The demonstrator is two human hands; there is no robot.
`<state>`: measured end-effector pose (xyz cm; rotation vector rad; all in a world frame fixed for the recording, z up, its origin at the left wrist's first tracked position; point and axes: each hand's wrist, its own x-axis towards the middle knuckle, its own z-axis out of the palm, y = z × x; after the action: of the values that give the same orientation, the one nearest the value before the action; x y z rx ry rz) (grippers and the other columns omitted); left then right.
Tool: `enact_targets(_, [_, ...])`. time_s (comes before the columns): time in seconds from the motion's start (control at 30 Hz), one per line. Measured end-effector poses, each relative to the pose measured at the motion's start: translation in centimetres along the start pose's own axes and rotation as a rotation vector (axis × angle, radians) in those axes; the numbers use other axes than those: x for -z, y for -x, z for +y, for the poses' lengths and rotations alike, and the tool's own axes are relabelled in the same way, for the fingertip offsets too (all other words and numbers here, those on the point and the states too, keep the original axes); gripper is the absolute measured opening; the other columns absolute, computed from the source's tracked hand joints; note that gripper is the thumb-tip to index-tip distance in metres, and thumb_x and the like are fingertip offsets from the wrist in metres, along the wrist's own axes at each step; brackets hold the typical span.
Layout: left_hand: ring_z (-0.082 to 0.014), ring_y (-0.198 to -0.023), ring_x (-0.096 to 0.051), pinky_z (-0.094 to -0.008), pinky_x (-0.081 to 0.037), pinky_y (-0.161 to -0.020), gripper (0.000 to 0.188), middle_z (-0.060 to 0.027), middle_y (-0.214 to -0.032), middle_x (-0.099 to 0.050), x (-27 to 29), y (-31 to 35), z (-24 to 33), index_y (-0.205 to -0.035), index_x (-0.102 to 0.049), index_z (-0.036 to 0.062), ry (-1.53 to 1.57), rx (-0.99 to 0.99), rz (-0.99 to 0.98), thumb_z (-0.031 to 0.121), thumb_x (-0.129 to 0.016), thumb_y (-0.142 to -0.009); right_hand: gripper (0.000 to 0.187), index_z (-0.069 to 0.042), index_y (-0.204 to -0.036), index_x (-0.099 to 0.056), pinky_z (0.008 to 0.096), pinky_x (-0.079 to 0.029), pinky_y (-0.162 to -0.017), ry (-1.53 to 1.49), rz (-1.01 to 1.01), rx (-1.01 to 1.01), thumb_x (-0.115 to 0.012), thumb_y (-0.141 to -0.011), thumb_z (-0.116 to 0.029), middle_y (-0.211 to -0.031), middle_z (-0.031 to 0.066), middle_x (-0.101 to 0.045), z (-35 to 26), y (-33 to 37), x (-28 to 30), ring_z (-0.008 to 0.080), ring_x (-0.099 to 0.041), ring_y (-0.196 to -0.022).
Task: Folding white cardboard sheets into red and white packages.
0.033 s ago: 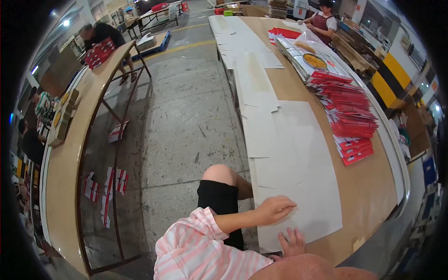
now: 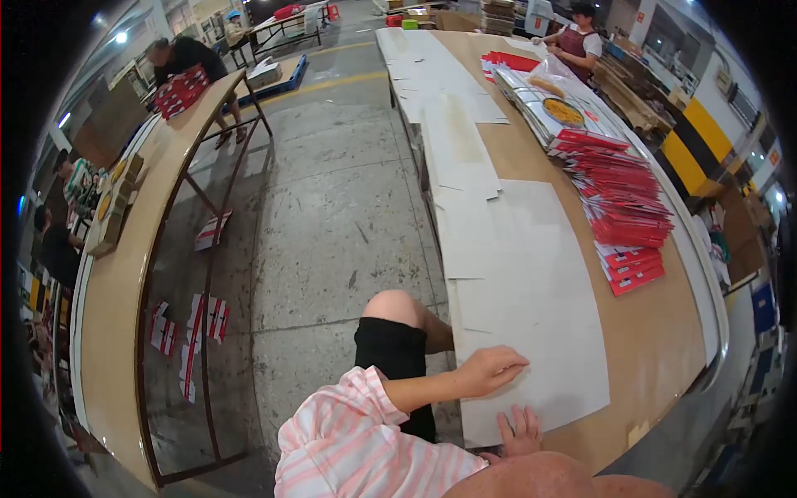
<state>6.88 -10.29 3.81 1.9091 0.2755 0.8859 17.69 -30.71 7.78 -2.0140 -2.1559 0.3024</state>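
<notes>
A large white sheet [image 2: 540, 282] lies flat along the near left side of the tan table, overlapping other white sheets [image 2: 465, 241]. On its near part rests my left hand [image 2: 491, 371], reaching in from the left with its fingers drawn together; whatever they may pinch is hidden. Just nearer to me, my right hand [image 2: 520, 430] lies flat on the sheet close to its near edge, fingers spread and nothing in them.
To the right lies a long row of red and white folded cartons [image 2: 618, 191], beyond them silvery printed sheets [image 2: 552, 104]. A person [image 2: 574, 43] stands at the far right. Another table [image 2: 124, 307] runs along the left, where a person leans over red cartons [image 2: 181, 93].
</notes>
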Motion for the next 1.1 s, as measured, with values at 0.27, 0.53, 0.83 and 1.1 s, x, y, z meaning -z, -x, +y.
enact_targets(0.27, [-0.0231,-0.076,-0.063,-0.0308,-0.049,-0.065,0.015,-0.0115,-0.087,-0.065,2.0,3.2,3.5,-0.100,-0.065,0.0011,0.021,0.004,0.161,0.002,-0.059,-0.086,0.055,-0.012,-0.121,-0.059,0.0485,-0.038,-0.097,-0.168,0.040,-0.049,-0.065,-0.067,-0.011,-0.125,0.0135,-0.054,2.5,1.6,-1.1,0.0357,-0.045,-0.119])
enact_targets(0.53, [-0.0336,-0.122,-0.045,-0.0417,-0.039,-0.097,0.058,-0.0151,-0.131,-0.049,3.8,3.4,6.0,-0.134,-0.045,0.0064,-0.397,-0.282,0.178,0.010,-0.064,-0.079,0.031,0.000,-0.105,-0.062,0.0497,-0.041,-0.092,0.112,0.705,-0.126,-0.059,-0.076,-0.009,-0.106,0.0196,-0.062,0.9,8.8,4.1,0.0371,-0.058,-0.100])
enact_targets(0.83, [-0.0250,-0.083,-0.060,-0.0343,-0.046,-0.061,0.008,-0.0069,-0.084,-0.062,-4.5,-3.6,2.1,-0.080,-0.065,0.0111,-1.088,-0.135,-0.984,0.012,-0.058,-0.076,0.024,-0.003,-0.098,-0.066,0.0470,-0.040,-0.096,-0.159,0.758,-0.486,-0.058,-0.075,-0.007,-0.099,0.0151,-0.066,0.5,21.4,-2.1,0.0331,-0.061,-0.100])
enact_targets(1.1, [-0.0307,-0.102,-0.054,-0.0422,-0.047,-0.075,0.046,-0.0105,-0.111,-0.055,-6.2,-5.3,2.6,-0.123,-0.051,0.0108,-0.984,-0.561,-0.916,0.008,-0.055,-0.078,0.035,-0.006,-0.098,-0.069,0.0450,-0.041,-0.097,-0.204,0.892,-0.539,-0.055,-0.067,-0.002,-0.101,0.0105,-0.068,0.8,22.2,-1.4,0.0300,-0.063,-0.097])
